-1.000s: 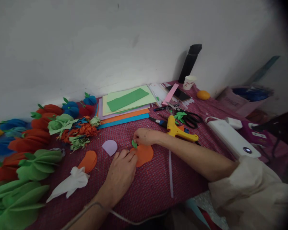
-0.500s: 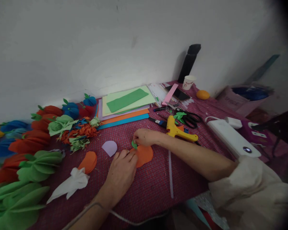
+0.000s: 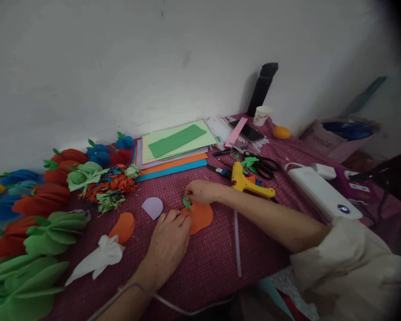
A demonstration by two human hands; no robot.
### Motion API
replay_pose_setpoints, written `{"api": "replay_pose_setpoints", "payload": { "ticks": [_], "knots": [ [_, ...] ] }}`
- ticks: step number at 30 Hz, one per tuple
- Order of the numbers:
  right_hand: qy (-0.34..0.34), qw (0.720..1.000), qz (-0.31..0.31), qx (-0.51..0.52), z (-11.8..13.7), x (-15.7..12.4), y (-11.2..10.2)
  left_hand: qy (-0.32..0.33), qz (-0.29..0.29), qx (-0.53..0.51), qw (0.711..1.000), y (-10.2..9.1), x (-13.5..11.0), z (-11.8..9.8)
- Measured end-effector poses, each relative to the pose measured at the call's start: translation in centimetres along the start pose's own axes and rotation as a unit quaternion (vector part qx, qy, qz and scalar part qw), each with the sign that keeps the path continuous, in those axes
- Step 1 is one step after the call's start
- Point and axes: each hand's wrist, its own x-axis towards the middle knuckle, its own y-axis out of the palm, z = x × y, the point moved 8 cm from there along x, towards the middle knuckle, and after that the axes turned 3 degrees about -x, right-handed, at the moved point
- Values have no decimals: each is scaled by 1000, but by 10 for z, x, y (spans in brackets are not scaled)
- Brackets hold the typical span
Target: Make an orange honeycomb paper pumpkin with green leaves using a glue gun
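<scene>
Pinched fingertips of my right hand (image 3: 200, 191) hold a small green paper leaf (image 3: 186, 203) at the upper left edge of an orange paper shape (image 3: 202, 218). My left hand (image 3: 169, 232) grips the left edge of that orange shape with curled fingers, which hide part of it. The shape lies on the checked tablecloth. Left of my hands lie a lilac paper piece (image 3: 153, 207) with a pointed end and an orange paper piece (image 3: 123, 226). A crumpled white tissue (image 3: 102, 256) touches the orange piece.
Paper pumpkins (image 3: 42, 198) crowd the left side beside paper scraps (image 3: 112, 185). Behind my hands lie coloured sheets (image 3: 173, 156). A yellow glue gun (image 3: 247, 182), black scissors (image 3: 265, 167) and a white power bank (image 3: 324, 191) are on the right. A glue stick (image 3: 237, 249) lies near the front edge.
</scene>
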Motion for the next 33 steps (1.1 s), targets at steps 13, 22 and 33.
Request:
{"api": "replay_pose_setpoints", "payload": {
  "ticks": [13, 22, 33],
  "knots": [
    [0, 988, -147, 43, -12, -11, -25, -34, -26, 38, 998, -3, -5, 4],
    [-120, 969, -209, -49, 5, -43, 0, -62, -49, 47, 996, -9, -10, 7],
    [-139, 965, -196, -110, 9, -41, 13, -68, -35, 43, 996, -5, -12, 9]
  ]
}}
